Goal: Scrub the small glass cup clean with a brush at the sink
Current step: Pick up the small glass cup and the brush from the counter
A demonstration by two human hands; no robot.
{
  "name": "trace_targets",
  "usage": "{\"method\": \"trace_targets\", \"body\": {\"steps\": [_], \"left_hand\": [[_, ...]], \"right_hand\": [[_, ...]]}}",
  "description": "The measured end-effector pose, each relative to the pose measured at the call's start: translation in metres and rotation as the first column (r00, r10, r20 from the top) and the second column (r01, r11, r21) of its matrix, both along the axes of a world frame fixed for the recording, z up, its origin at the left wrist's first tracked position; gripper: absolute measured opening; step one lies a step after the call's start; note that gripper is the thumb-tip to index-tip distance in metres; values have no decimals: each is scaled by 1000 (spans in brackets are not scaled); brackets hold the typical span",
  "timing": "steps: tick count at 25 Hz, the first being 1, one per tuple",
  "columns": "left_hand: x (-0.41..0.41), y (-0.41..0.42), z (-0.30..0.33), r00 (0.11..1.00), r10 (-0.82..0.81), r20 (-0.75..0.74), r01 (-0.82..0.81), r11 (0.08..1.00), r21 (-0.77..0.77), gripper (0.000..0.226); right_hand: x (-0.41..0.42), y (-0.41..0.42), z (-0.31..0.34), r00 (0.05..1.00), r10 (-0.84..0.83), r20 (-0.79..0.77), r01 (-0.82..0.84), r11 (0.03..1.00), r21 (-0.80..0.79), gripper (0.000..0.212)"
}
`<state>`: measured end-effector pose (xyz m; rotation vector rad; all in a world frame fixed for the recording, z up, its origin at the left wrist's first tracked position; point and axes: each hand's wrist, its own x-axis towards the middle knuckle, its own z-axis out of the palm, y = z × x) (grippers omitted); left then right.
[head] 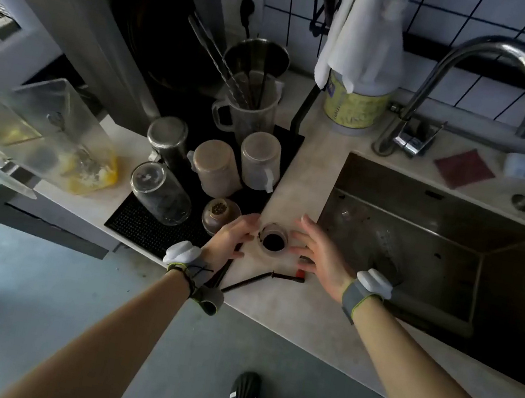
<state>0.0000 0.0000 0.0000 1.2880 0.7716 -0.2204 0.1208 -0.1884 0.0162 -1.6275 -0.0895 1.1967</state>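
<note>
Reaching in from both sides, the left hand [230,237] and right hand [320,259] have a wide grip, holding nothing. The small glass cup [272,240] stands near the front edge of the worktop [316,159], left of the sink [437,249]. A thin dark stick, maybe the brush [261,278], lies just beside it. A clumsy grab could tip the cup, spilling its dark dregs.

**Colours and Patterns at the Sink**

The counter [309,158] was pale beige and faintly mottled. The wall tiles [492,18] were white, crossed by a dark grid. A black ribbed mat [142,224] lay at the left. The small glass cup [272,239] was clear with a dark inside. The brush [262,277] was black with a red tip. A dark red cloth [463,168] lay far right, and the bottle's [356,105] label was yellow-green. The sink [437,249] was dull brownish steel.
</note>
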Motion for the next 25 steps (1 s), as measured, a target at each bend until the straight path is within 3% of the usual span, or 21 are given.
{"method": "trace_targets", "body": {"steps": [1, 3, 6, 12, 14, 17, 20, 22, 24, 25], "left_hand": [[0, -3, -2, 1000, -17, 20, 16, 998, 54, 60], [-3, -7, -12, 990, -143, -4, 140, 961, 239, 75], [-3, -17, -29, 962, -254, -97, 269, 840, 471, 89], [7, -25, -35, 995, -95, -18, 85, 767, 636, 74], [9, -20, -37, 997, -74, 35, 36, 777, 628, 64], [11, -10, -39, 988, -75, 133, -8, 843, 538, 65], [13, -1, -37, 973, -54, 223, -74, 847, 526, 64], [13, 2, -32, 969, -56, 241, -88, 831, 549, 57], [14, 9, -29, 965, -50, 258, -100, 837, 538, 56], [15, 11, -28, 963, -48, 266, -103, 844, 527, 55]], "right_hand": [[-3, 3, 3, 1000, -22, 19, 22, 1000, 5, 79], [-5, 8, 0, 994, -17, 106, 21, 999, -35, 34], [-12, 11, -8, 980, -5, 199, 27, 994, -106, 54], [-13, 11, -21, 973, -14, 232, 39, 994, -101, 57], [-12, 11, -20, 971, -30, 238, 50, 996, -78, 54], [-10, 14, -16, 973, -89, 213, 91, 996, -4, 45], [-9, 19, -10, 971, -112, 213, 107, 994, 38, 37], [-12, 20, -12, 934, -51, 353, 68, 997, -37, 29], [-18, 21, -18, 846, 166, 507, -79, 979, -189, 20], [-25, 22, -22, 808, 293, 511, -178, 948, -264, 21]]}}
